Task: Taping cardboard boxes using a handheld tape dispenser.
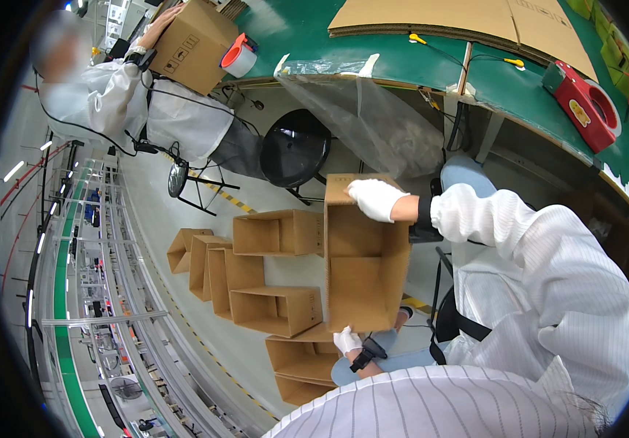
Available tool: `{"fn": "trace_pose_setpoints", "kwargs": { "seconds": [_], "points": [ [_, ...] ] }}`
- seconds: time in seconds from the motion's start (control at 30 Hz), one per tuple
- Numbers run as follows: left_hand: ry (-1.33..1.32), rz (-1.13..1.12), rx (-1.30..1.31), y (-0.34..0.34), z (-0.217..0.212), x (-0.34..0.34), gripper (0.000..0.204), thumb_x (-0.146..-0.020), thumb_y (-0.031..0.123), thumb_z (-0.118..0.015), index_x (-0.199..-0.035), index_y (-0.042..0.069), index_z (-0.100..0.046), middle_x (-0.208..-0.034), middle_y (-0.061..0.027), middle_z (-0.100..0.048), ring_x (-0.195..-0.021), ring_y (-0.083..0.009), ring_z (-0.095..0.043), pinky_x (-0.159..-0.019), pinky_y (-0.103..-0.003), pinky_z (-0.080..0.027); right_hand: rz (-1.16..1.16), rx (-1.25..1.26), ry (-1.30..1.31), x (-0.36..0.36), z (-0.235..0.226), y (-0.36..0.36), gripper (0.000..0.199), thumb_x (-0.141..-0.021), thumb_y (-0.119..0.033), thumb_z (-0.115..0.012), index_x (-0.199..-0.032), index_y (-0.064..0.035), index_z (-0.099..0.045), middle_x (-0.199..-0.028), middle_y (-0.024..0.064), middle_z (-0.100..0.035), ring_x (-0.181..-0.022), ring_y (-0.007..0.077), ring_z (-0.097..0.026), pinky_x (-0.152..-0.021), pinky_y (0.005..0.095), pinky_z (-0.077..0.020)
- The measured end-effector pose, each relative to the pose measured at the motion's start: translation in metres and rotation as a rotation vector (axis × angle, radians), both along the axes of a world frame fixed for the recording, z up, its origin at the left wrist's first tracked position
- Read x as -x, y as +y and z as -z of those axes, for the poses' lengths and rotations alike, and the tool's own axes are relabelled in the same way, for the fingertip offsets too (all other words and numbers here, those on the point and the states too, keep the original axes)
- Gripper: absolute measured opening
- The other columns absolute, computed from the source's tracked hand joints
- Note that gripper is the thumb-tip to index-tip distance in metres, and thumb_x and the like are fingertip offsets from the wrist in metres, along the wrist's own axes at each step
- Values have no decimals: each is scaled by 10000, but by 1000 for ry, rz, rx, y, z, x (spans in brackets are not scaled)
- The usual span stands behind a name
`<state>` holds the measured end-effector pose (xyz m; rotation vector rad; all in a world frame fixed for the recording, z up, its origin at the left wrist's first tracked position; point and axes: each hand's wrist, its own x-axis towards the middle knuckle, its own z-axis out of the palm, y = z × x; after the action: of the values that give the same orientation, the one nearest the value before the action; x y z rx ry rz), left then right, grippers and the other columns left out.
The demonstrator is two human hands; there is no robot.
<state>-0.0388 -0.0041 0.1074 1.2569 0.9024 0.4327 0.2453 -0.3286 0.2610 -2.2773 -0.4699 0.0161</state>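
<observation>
— Where does the open cardboard box (366,255) stand right now?

— It is off the floor, held on its side between both gloved hands, just in front of the person's knees, with its open mouth toward the camera. The right hand (374,198) is closed over the top edge, fingers wrapped over the rim. The left hand (347,340) sits at the lower corner; its fingers seem pressed against the bottom edge, though how tightly they curl I cannot tell.

— And how far along does the work look?

— I judge it well under way. A stack of erected boxes (256,277) already lies on the floor just beside the held one, all open and empty, piled in a rough heap. The held box looks formed but not yet set down with them.

— What is left?

— Quite a bit, I'd say. Flat cardboard sheets (460,20) lie unfolded on the green worktable (307,36), and a red tape dispenser (585,102) rests near its right end. A clear plastic bag (373,117) hangs off the table edge above a black stool (294,150).

— Anyone else?

— A co-worker at the far left presses on a closed carton (194,45), a roll of tape (239,57) just beside it.
</observation>
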Motion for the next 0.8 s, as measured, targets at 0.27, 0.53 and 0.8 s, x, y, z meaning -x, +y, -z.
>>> {"fn": "trace_pose_setpoints", "kwargs": {
  "seconds": [0.27,0.53,0.8],
  "points": [
    [240,104,265,22,26,-12,386,-905,-3,-465,-1281,84,-483,-1062,-103,-601,-741,-157,-600,-599,-303,-503,-375,338,-737,92,-38,5,347,-795,-159,-518,-1106,-17,-577,-1078,107,-548,-1054,252,-504,-984,419,-362],
    [367,540,-254,-34,4,-59,624,-911,316,-615,-1362,-54,-391,-1317,-224,-510,-1105,-312,-559,-943,-350,-433,-461,324,-339,128,17,9,656,-613,-298,-760,-1173,-38,-538,-1097,142,-516,-1010,321,-532,-890,452,-415],
    [457,520,-595,-86,-16,-118,642,-797,412,-733,-1163,-74,-530,-1101,-249,-628,-1015,-367,-600,-908,-398,-455,-21,-67,457,77,131,13,783,-814,-271,-656,-1429,13,-261,-1289,297,-486,-1120,384,-560,-923,452,-452]
  ]
}}
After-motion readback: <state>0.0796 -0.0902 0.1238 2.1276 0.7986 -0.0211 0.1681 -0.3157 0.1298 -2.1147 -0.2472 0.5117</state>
